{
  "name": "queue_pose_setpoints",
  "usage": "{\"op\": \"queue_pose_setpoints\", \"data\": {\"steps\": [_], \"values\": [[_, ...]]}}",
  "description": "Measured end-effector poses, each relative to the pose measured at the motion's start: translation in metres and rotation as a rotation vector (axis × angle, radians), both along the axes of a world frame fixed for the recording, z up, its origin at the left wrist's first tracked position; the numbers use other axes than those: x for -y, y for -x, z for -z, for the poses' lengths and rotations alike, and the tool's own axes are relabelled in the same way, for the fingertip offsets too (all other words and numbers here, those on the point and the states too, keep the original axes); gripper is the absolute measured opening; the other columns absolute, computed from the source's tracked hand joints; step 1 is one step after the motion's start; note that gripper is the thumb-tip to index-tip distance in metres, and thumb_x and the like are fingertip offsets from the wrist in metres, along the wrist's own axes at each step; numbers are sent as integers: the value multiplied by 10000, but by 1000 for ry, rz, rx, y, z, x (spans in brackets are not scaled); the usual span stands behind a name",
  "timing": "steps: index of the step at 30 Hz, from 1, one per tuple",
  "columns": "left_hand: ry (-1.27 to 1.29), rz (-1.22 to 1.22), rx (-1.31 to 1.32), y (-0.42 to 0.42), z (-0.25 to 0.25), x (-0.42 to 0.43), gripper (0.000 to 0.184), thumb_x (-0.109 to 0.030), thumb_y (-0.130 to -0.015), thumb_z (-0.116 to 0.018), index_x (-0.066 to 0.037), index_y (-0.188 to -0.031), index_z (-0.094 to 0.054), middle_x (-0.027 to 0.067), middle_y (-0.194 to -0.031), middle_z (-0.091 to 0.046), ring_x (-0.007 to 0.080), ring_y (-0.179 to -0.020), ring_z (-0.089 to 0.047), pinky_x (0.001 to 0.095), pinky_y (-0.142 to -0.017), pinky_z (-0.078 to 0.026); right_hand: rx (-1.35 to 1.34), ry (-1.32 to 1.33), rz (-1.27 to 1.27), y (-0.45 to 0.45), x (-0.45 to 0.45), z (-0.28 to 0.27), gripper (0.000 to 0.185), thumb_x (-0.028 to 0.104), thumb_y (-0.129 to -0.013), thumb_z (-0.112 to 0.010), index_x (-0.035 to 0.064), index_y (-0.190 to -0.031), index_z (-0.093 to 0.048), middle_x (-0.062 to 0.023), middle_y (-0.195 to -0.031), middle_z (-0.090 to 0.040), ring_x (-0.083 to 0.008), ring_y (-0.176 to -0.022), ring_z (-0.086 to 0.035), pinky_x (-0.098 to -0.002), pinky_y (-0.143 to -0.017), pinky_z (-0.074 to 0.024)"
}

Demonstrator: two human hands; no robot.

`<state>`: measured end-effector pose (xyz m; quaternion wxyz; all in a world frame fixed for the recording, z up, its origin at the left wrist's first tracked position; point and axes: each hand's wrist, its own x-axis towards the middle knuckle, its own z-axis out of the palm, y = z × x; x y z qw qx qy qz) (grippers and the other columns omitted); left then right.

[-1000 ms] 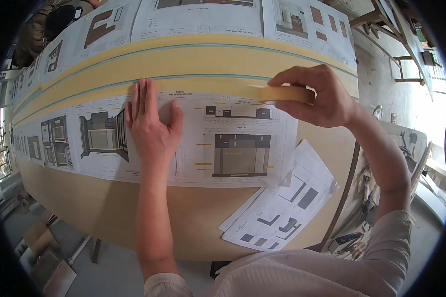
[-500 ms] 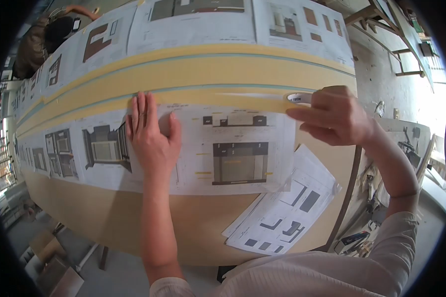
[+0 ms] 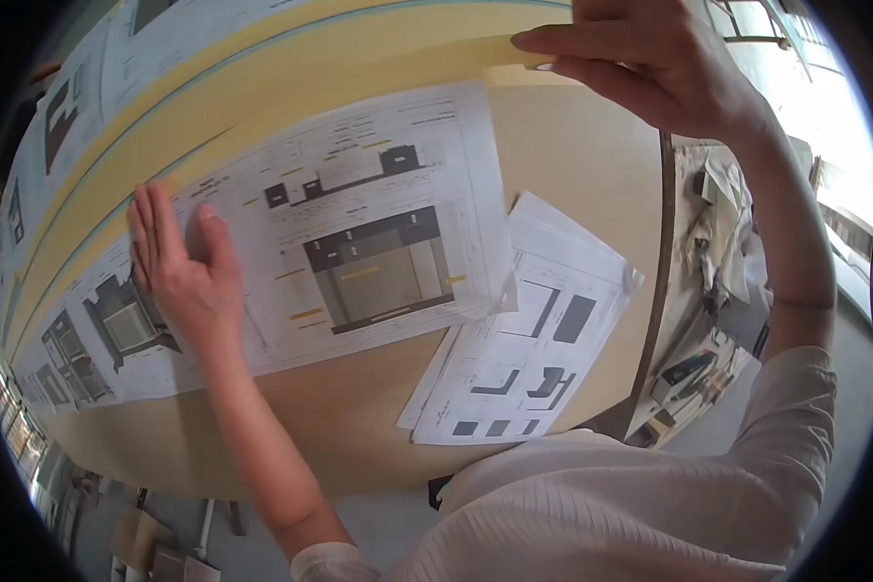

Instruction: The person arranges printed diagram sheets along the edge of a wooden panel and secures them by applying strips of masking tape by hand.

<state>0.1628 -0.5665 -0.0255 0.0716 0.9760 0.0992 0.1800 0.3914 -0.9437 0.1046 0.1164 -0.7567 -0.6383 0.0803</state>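
My left hand [image 3: 189, 276] lies flat with its fingers stretched over the upper edge of a row of printed drawing sheets [image 3: 470, 242]. Its fingertips reach the yellow tape band by a blue line. At the upper right, my right hand [image 3: 669, 68] is closed on a roll of masking tape [image 3: 545, 67], mostly hidden behind the fingers. From it a yellow tape strip [image 3: 427, 70] stretches leftward above the sheets' top edge. The sheets show furniture elevations with yellow marks.
More drawings [image 3: 78, 116] lie beyond the tape bands. A loose stack of printed pages [image 3: 514, 359] rests near the board's [image 3: 592, 155] front right edge. Boxes and scraps [image 3: 694, 378] sit lower, to the right. Panels [image 3: 155, 543] stand at lower left.
My view has turned and shifted right. My right hand has moved up and away from the sheets with the tape roll, and the strip is now drawn out. My left hand still presses the sheets.
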Motion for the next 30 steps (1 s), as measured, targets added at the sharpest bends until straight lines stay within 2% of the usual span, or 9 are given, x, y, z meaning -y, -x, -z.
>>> {"op": "queue_pose_setpoints", "data": {"steps": [2, 3, 6, 12, 19, 25, 27, 28, 30], "values": [[-15, 2, 4, 1, 1, -1, 584, -311, -1020, -633, -26, -1520, -531, 186, -1573, -525, 382, -1479, -463, 513, -1193, -350, -186, -486, -105, 7, -10, 25, 269, 189, -984, -701, 73, -1221, -757, -87, -816, -675, -251, -733, -688, -399, -657, -536], [-17, -2, -6, 1, 1, -2, 588, -316, -1025, -627, -29, -1527, -524, 182, -1581, -518, 378, -1484, -458, 510, -1196, -346, -99, 210, 215, 21, -8, -10, 265, 190, -986, -665, 106, -1216, -769, -99, -757, -607, -324, -696, -647, -445, -623, -510], [-20, -10, -13, 1, 2, -2, 584, -318, -1033, -618, -32, -1532, -520, 180, -1588, -510, 379, -1488, -452, 508, -1200, -342, -135, 312, 280, 20, -9, -5, 267, 181, -983, -676, 100, -1216, -777, -99, -762, -639, -302, -697, -656, -436, -635, -510], [-14, -2, -27, 2, 1, -3, 572, -318, -1049, -604, -32, -1537, -514, 181, -1595, -501, 387, -1492, -441, 503, -1210, -334, -237, 348, 398, 20, -19, -18, 259, 181, -988, -662, 106, -1196, -798, -112, -724, -650, -300, -694, -652, -428, -656, -502], [-19, 16, -30, 1, -2, -3, 564, -300, -1055, -593, -14, -1534, -510, 188, -1599, -494, 386, -1498, -435, 497, -1218, -325, -239, 377, 383, 20, -15, -4, 278, 221, -1004, -646, 100, -1211, -788, -137, -743, -667, -326, -741, -677, -438, -690, -519], [-35, 20, -32, 2, -1, -3, 564, -292, -1054, -593, -9, -1534, -508, 193, -1598, -493, 388, -1501, -430, 492, -1223, -322, -343, 483, 477, 18, -31, -1, 319, 283, -1015, -608, 106, -1211, -786, -184, -871, -731, -381, -836, -704, -452, -788, -548], [-41, 9, -46, 1, -1, -3, 570, -292, -1053, -595, -11, -1539, -501, 188, -1605, -487, 385, -1505, -426, 495, -1223, -319, -418, 593, 514, 14, -37, -3, 350, 320, -988, -656, 96, -1228, -778, -203, -972, -755, -378, -916, -716, -435, -835, -558], [-36, 10, -39, 1, -1, -2, 570, -292, -1053, -595, -11, -1539, -501, 188, -1605, -487, 385, -1505, -426, 495, -1223, -319, -410, 596, 518, 15, -38, -2, 350, 320, -988, -656, 96, -1228, -778, -203, -972, -755, -378, -916, -716, -435, -835, -558], [-41, -3, -53, 1, -2, -2, 569, -295, -1055, -589, -13, -1541, -499, 186, -1612, -477, 381, -1510, -420, 496, -1225, -314, -308, 569, 504, 20, -38, 5, 250, 117, -1006, -655, 73, -1215, -785, -141, -775, -721, -253, -692, -680, -378, -690, -525]]}}
